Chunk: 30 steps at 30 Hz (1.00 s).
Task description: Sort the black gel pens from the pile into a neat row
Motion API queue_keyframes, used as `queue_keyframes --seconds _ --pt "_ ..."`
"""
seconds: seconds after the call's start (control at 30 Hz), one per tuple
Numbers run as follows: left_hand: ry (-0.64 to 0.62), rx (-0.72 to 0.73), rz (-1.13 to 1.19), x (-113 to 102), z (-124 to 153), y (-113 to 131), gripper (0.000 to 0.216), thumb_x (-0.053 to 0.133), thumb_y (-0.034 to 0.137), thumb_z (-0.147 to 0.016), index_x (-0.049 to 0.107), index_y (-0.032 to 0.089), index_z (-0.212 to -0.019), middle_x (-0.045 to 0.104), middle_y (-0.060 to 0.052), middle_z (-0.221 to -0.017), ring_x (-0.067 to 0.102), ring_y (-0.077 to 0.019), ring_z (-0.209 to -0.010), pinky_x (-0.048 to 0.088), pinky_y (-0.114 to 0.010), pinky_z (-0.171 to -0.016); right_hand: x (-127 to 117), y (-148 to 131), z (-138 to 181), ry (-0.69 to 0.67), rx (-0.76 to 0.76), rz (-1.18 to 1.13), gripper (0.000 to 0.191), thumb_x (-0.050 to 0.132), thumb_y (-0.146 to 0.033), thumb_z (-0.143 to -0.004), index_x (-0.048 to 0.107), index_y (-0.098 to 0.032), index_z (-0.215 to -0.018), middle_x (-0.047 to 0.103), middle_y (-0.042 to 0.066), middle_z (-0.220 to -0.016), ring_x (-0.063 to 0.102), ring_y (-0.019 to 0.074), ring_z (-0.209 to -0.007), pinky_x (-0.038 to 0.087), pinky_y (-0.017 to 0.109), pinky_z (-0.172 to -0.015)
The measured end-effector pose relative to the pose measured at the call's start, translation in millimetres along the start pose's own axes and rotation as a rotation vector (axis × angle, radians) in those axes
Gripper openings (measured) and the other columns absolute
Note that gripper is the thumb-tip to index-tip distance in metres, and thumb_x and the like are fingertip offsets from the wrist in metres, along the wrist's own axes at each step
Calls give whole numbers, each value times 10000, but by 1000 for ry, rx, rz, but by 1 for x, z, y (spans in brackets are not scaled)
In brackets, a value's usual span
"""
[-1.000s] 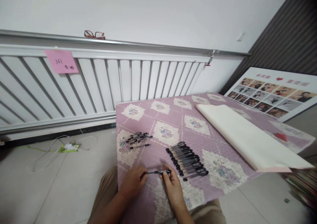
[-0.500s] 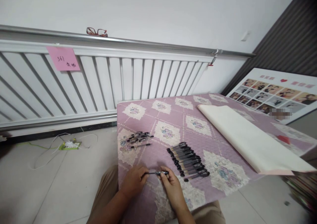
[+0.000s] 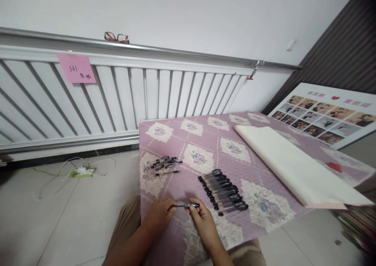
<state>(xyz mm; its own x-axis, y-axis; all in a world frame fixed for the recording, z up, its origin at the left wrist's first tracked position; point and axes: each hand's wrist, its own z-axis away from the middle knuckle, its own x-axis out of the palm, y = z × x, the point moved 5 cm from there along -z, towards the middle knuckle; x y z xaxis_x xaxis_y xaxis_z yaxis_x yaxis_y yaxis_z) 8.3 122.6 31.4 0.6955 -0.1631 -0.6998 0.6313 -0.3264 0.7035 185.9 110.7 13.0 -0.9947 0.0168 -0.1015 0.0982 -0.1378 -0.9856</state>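
Note:
Between my two hands, near the front edge of the table, a pen (image 3: 180, 206) lies level, with its dark cap end to the right. My left hand (image 3: 161, 214) is closed on the pen's left end, thumb and forefinger pinched together. The black cap end is gripped by the fingers of my right hand (image 3: 202, 216). Right of my hands, a row of capped pens (image 3: 223, 191) lies side by side on the table. Further back on the left is a small heap of black pen parts (image 3: 165, 163), with a single pen piece (image 3: 168, 173) just in front of it.
A purple flowered cloth (image 3: 190, 180) covers the table. A large folded cream sheet (image 3: 293, 164) lies on the right, by a photo board (image 3: 326, 113). Behind runs a white radiator (image 3: 173, 91) with glasses (image 3: 116, 37) on its pipe. A power strip (image 3: 84, 172) with cables lies on the floor.
The view has shifted very slightly. Both hands keep the same hold on the pen, and the pens on the table lie as before.

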Motion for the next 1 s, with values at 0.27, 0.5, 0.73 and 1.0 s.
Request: queue_keyframes --seconds 0.27,0.5,0.73,1.0 --pt "-6 -4 -25 1 1 2 141 483 166 -837 610 224 -854 619 8 -875 550 -164 -844 389 -281 -779 2 -8 3 -11 4 -14 345 592 -422 -787 586 -190 -1042 665 22 -752 638 201 -753 474 292 -710" --pt "-58 3 -19 8 2 3 149 484 233 -829 626 237 -877 633 -6 -904 556 -183 -880 395 -303 -809 -3 -1 5 98 -37 -4 384 565 -390 -794 562 -202 -1129 589 -24 -689 584 167 -662 455 267 -634" --pt "-153 69 16 15 10 3 259 561 282 -767 626 256 -1017 652 -29 -976 568 -212 -910 431 -331 -831 -6 0 11 231 -5 -140 401 600 -395 -748 527 -213 -1097 473 -69 -608 566 153 -586 470 275 -596" --pt "-125 24 117 30 17 -22 621 624 237 -672 487 270 -1277 638 -24 -1059 588 -197 -902 466 -315 -862 -55 5 16 408 27 -251 494 609 -519 -698 481 -219 -1069 506 -77 -542 531 135 -449 357 217 -409"
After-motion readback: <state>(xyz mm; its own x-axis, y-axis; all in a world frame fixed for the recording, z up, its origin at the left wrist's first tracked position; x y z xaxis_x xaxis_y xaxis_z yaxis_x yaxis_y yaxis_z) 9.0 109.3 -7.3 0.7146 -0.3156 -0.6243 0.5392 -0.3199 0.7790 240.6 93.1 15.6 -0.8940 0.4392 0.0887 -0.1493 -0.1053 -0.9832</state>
